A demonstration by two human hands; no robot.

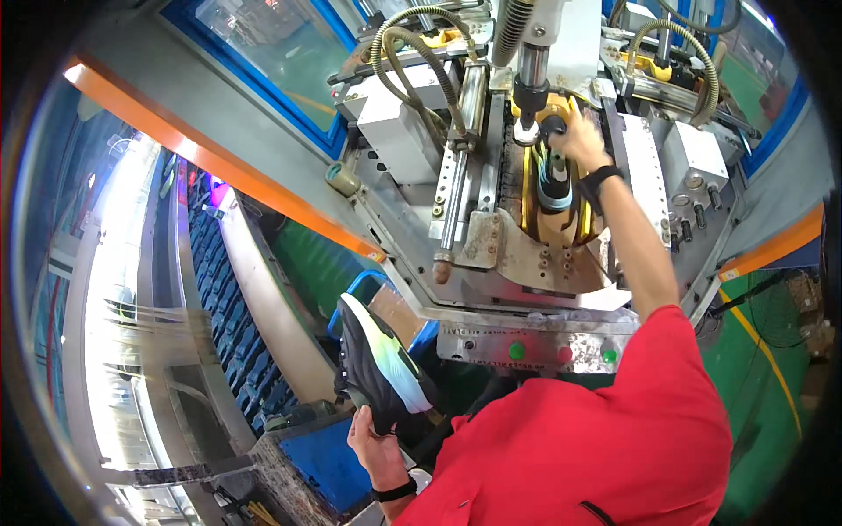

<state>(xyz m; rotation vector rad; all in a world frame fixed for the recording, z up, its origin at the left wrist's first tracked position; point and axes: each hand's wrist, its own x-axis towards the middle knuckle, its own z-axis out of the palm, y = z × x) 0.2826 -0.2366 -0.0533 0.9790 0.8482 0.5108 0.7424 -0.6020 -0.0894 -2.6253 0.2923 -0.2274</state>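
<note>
At the lower left, my left hand [377, 445] grips one end of a black sports shoe [373, 355]. Its thick sole fades from yellow-green to light blue, and the shoe is tipped so the sole side faces right. My right arm reaches far forward into the press, where my right hand [581, 143] is closed at the black far end of a second shoe [554, 180]. That shoe sits in the machine between yellow side pieces, below the vertical metal ram [531, 83]. My right fingers are partly hidden.
A control panel [539, 342] with green and red buttons runs along the machine's front. To the left, a conveyor [232, 289] carries dark blue material beside an orange-edged frame [202, 158]. A blue-framed cart [395, 307] stands behind the held shoe. Hoses arch over the machine.
</note>
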